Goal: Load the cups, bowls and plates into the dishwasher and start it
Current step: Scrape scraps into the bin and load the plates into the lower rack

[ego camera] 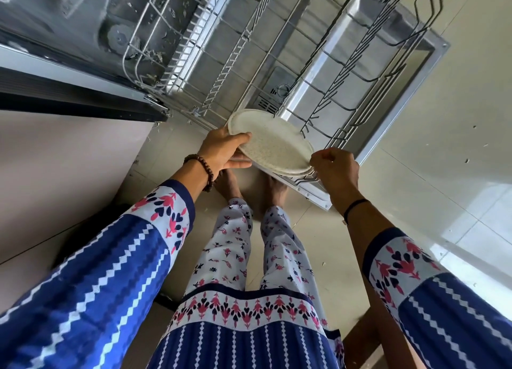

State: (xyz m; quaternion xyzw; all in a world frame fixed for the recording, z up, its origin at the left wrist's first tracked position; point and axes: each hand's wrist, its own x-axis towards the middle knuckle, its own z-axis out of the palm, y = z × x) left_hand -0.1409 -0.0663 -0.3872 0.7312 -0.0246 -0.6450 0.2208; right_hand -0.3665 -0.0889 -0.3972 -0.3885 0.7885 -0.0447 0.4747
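Observation:
A small stack of cream speckled plates (pixel 273 144) hangs tilted over the near corner of the pulled-out lower rack (pixel 327 72) of the open dishwasher. My left hand (pixel 224 149) grips the stack's left rim, thumb on top and fingers underneath. My right hand (pixel 335 169) pinches the right rim, where the edges of the lower plates show. The wire rack holds no dishes. Beneath it lies the open dishwasher door (pixel 399 102), with its detergent compartment (pixel 277 94) visible through the wires.
The dishwasher tub (pixel 119 22) opens at the upper left, with bits of debris on its floor. A dark counter edge (pixel 69 102) and a pale cabinet front (pixel 63 158) stand on the left. My bare feet (pixel 249 185) stand on the tiled floor just before the door's edge.

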